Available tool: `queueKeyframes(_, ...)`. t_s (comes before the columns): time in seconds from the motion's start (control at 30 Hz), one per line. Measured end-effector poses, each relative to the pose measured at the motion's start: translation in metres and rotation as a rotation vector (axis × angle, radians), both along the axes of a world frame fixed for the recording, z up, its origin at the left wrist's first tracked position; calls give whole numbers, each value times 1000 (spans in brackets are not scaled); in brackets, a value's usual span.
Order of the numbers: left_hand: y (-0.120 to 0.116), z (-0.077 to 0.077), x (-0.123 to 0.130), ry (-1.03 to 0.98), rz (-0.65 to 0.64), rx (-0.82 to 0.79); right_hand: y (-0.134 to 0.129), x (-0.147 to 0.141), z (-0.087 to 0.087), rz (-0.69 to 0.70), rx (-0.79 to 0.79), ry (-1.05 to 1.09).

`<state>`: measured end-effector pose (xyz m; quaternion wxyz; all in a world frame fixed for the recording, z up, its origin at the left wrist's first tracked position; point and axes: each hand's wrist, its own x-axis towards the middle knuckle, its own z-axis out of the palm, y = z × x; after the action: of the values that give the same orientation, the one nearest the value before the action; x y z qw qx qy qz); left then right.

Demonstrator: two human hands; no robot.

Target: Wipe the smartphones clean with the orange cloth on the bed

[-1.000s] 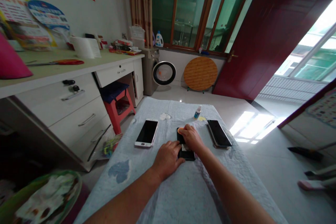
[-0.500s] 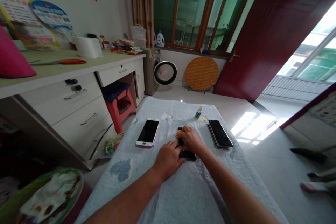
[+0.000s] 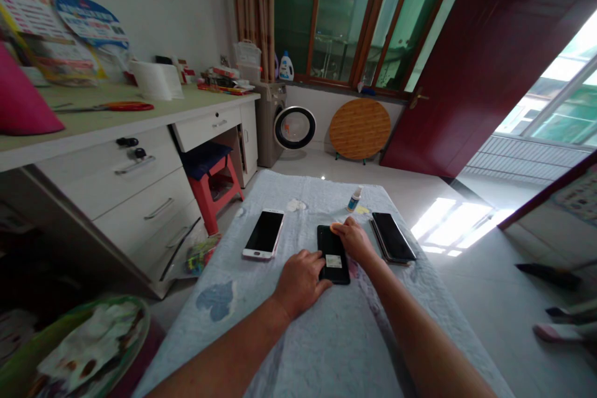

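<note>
A black phone (image 3: 334, 268) with a pale label on its upward face lies on the cloth-covered table between my hands. My left hand (image 3: 302, 277) grips its left lower edge, the fingertips resting over the side and the thumb at the near end. With bent fingers my right hand (image 3: 353, 239) pinches a small round orange pad (image 3: 334, 228), pressed on the far right part of the phone. To the left lies a white phone (image 3: 263, 234) with a dark screen. On the right, a dark phone (image 3: 392, 237) rests on top of another one. A small spray bottle (image 3: 354, 199) stands beyond my right hand.
The light blue cloth (image 3: 224, 348) covers the table. A white desk (image 3: 140, 180) runs along the left, with a red stool (image 3: 215, 189) under it. A full waste bin (image 3: 140, 323) stands at the lower left. Farther back are a washing machine (image 3: 270, 118) and a round wooden tabletop (image 3: 360, 129).
My right hand has slid the orange pad rightward and slightly away across the black phone, uncovering the label. The left hand keeps its place on the phone's edge.
</note>
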<state>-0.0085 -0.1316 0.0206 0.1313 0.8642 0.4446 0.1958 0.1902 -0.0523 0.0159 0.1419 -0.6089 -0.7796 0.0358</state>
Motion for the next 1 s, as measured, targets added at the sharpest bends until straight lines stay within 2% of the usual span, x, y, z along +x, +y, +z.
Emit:
queueKeyframes(0.2,0,-1,0,5,4,-7,-44,13,8,178,-70,77)
queueKeyframes(0.3,1,-1,0,22,2,3,-56,15,11,239,-94,94)
queueKeyframes(0.4,1,0,0,28,-2,6,-48,14,8,200,-88,100)
queueKeyframes(0.6,1,0,0,5,-7,10,-4,9,-4,-31,-31,84)
queueKeyframes(0.73,1,-1,1,8,-6,8,13,2,-2,-104,-37,42)
queueKeyframes(0.87,1,-2,1,13,-6,-7,13,-6,3,-100,-44,-55)
queueKeyframes(1.0,2,-2,1,9,-2,-20,-2,-15,2,-13,16,-95)
